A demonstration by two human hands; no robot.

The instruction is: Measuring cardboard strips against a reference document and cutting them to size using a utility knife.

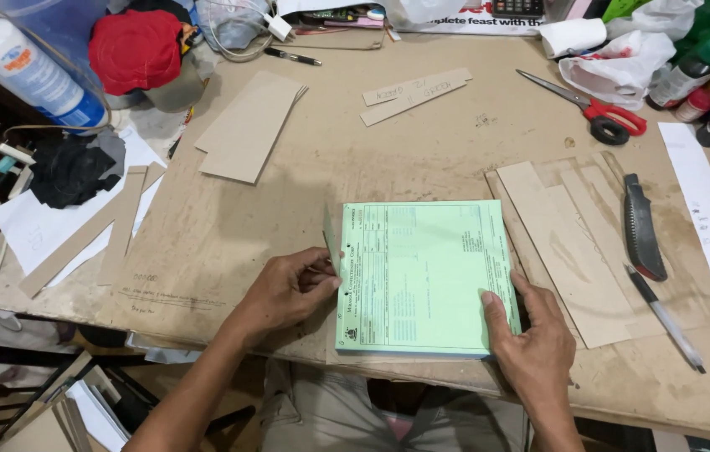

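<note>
Here, one green pad of forms (422, 276) lies on a cardboard-covered table (330, 167), left hand (288, 289) pinching its left edge, right hand (531, 339) pressing flat on its lower right corner, beside two pens (665, 318) and one pair of red-handled scissors (589, 107).

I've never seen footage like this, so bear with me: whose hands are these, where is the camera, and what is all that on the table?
There is only one picture, taken by a camera worn on a person's head, looking down at their own bare hands. The left hand pinches the left edge of a green pad of printed forms, while the right hand presses its lower right corner. The pad lies on a worn brown table. Around it lie cardboard sheets, cardboard strips, red-handled scissors, a dark-handled knife, a pen and a white bottle.
</note>
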